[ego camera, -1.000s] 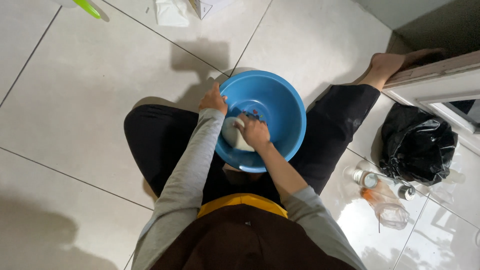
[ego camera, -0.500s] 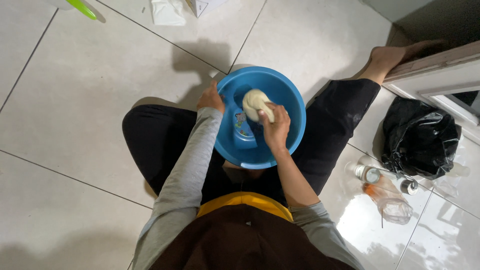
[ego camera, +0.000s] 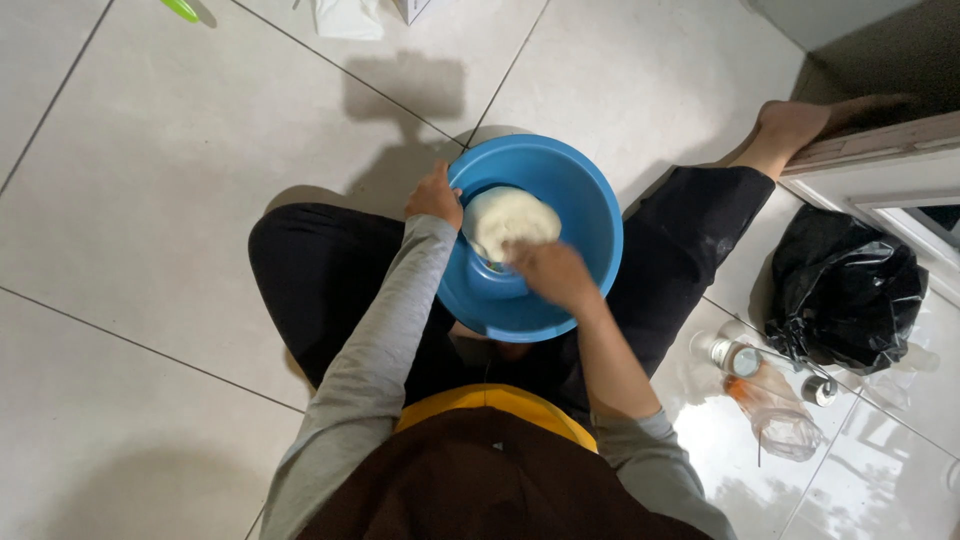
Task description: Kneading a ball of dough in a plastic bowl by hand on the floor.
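Observation:
I sit on a tiled floor with a round blue basin [ego camera: 590, 215] between my legs. A pale lump of dough [ego camera: 510, 220] lies inside it, toward the left side. My left hand [ego camera: 435, 195] grips the basin's left rim and holds it steady. My right hand [ego camera: 550, 272] is inside the basin, pressed against the near edge of the dough; it is blurred with motion.
A black plastic bag [ego camera: 845, 290] lies at the right by a white cabinet base [ego camera: 880, 180]. A small jar [ego camera: 735, 355] and a clear bag with orange contents [ego camera: 775, 410] lie beside my right leg. A green object [ego camera: 180, 8] and white packaging [ego camera: 345, 15] sit at the top.
The dough moved from the basin's near left to the far middle, then flattened toward the left. My right hand pulled back to its near edge. The left hand stayed on the rim.

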